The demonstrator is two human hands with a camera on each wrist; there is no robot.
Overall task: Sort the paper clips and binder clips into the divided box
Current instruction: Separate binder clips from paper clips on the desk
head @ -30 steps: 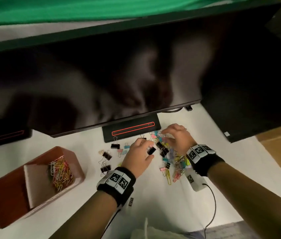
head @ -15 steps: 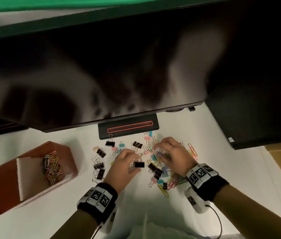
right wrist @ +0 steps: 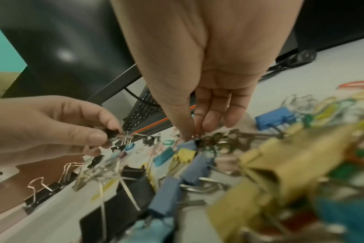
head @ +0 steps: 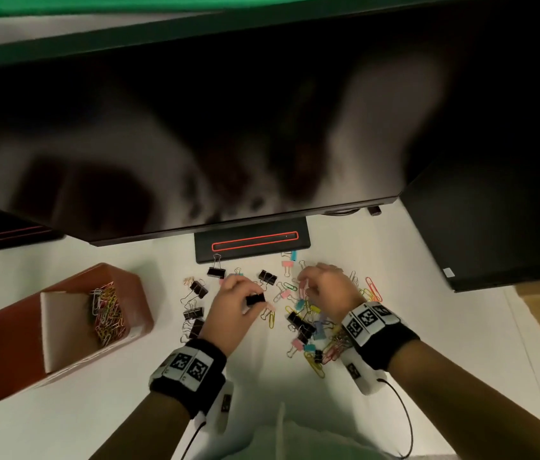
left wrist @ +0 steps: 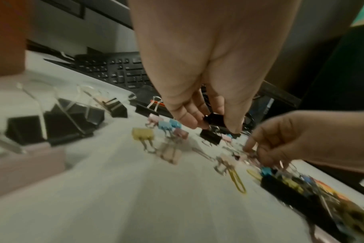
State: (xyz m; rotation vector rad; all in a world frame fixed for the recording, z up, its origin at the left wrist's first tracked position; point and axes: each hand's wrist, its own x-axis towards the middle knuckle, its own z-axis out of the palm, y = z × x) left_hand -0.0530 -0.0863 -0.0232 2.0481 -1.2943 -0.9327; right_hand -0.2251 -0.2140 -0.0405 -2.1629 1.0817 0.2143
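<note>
On the white desk lies a pile of coloured paper clips and binder clips (head: 308,327). My left hand (head: 251,303) pinches a black binder clip (head: 256,298) just above the desk, left of the pile; the clip (left wrist: 214,118) sits between thumb and fingers. My right hand (head: 305,288) reaches down into the pile's far end, and its thumb and fingertips (right wrist: 187,133) close on a small clip that I cannot make out. The brown divided box (head: 13,343) stands at the left, with paper clips (head: 107,313) in its right compartment; the other compartment's inside is hidden.
Several black binder clips (head: 195,313) lie apart between the box and my left hand. A monitor base with a red line (head: 252,244) and a keyboard (left wrist: 119,72) sit behind the pile. Dark screens overhang the desk's back and right.
My left hand has drawn a little to the left of the pile with the black binder clip. The right hand stays picking in the pile. The head view has tilted.
</note>
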